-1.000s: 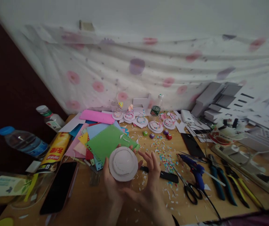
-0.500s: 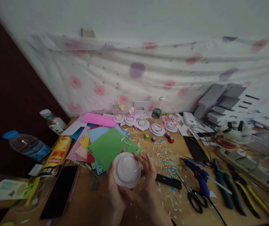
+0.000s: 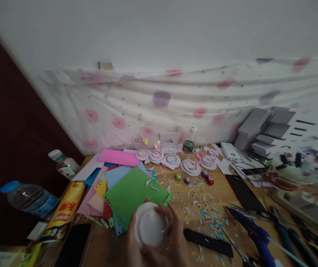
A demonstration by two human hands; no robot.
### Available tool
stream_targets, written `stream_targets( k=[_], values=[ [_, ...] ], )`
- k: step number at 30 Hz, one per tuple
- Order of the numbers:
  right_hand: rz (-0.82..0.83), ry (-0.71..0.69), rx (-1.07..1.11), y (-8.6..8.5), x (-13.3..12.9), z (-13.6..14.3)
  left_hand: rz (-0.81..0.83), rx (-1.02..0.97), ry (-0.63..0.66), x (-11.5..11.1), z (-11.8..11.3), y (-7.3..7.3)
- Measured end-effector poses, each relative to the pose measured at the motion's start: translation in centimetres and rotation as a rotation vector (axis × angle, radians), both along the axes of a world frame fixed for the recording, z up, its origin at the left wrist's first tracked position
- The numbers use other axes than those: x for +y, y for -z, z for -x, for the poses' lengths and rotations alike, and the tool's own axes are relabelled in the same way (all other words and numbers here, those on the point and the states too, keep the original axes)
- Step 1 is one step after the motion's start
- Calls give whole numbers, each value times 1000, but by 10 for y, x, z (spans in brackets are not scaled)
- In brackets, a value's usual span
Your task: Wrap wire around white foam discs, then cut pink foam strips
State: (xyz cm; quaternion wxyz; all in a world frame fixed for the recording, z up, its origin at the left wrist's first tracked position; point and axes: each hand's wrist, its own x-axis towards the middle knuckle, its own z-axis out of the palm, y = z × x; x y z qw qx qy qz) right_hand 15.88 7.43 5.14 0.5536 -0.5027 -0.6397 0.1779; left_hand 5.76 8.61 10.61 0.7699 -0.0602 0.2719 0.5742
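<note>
A round white tiered piece [image 3: 151,225] with a thin clear loop on it is held low in the centre of the view. My left hand [image 3: 133,243] grips its left edge. My right hand [image 3: 174,237] is closed round its right side, fingertips at the loop. Behind the hands lies a green sheet [image 3: 135,193] on other coloured paper. A black bar-shaped object [image 3: 207,243] lies to the right of my right hand.
Beaded rings on white discs [image 3: 190,167] stand along the back. Confetti [image 3: 213,218], a blue glue gun [image 3: 255,231] and pliers [image 3: 287,233] lie to the right. A phone [image 3: 74,244], a yellow package [image 3: 66,207] and a water bottle [image 3: 32,198] are to the left.
The view has tilted upward, so the table and both hands appear lower. The white piece is still held, and the fingers of my right hand have closed in over its edge.
</note>
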Motion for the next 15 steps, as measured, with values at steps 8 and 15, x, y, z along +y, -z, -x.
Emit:
stream_targets(
  k=[8,15],
  values=[
    [56,57,-63,3,19,-31,-404,1665,-31,72,73,27],
    [113,160,-187,13,50,-10,-449,2225,170,108,104,49]
  ],
)
